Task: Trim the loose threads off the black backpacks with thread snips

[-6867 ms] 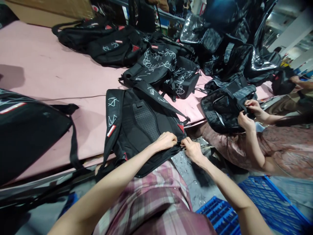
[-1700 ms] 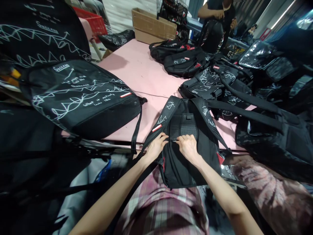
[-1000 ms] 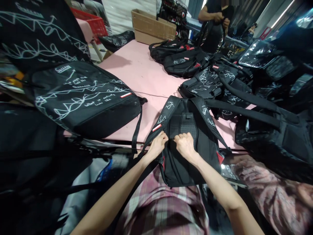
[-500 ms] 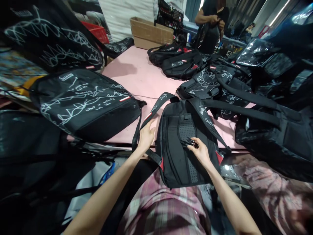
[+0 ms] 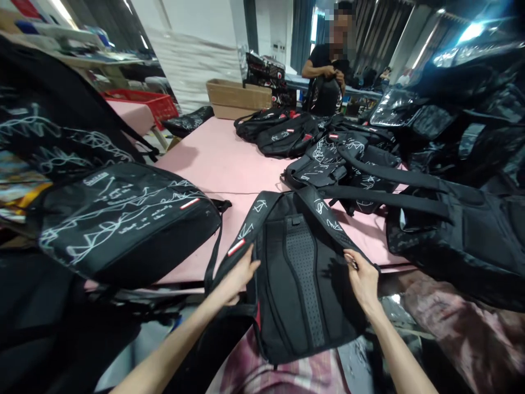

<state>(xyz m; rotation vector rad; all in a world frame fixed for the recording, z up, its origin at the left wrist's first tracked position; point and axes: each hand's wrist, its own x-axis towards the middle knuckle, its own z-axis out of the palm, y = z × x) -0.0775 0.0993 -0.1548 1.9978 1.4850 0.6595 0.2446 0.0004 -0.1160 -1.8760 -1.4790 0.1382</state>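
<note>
A black backpack (image 5: 276,295) rests against my lap and the table edge, its padded back panel and mesh strip facing up. My left hand (image 5: 240,276) is closed round its left shoulder strap (image 5: 257,210), which has white scribbles and a red-and-white label. On the other side, my right hand (image 5: 364,279) is closed at the right shoulder strap (image 5: 324,213). Something small, dark and shiny shows between the right thumb and fingers; its kind is too hidden to tell. The backpack's lower left corner has a red patch.
Left of me lies another black backpack (image 5: 135,224) with white lettering. More black backpacks (image 5: 287,134) crowd the far and right parts of the pink table (image 5: 229,164). A cardboard box (image 5: 238,98) stands at the back. A co-worker (image 5: 328,68) holds a bag; a patterned sleeve (image 5: 447,312) is close at right.
My right hand has moved from the middle of the back panel out to the right strap. The left strap now lies flatter along the backpack. My view has tilted up.
</note>
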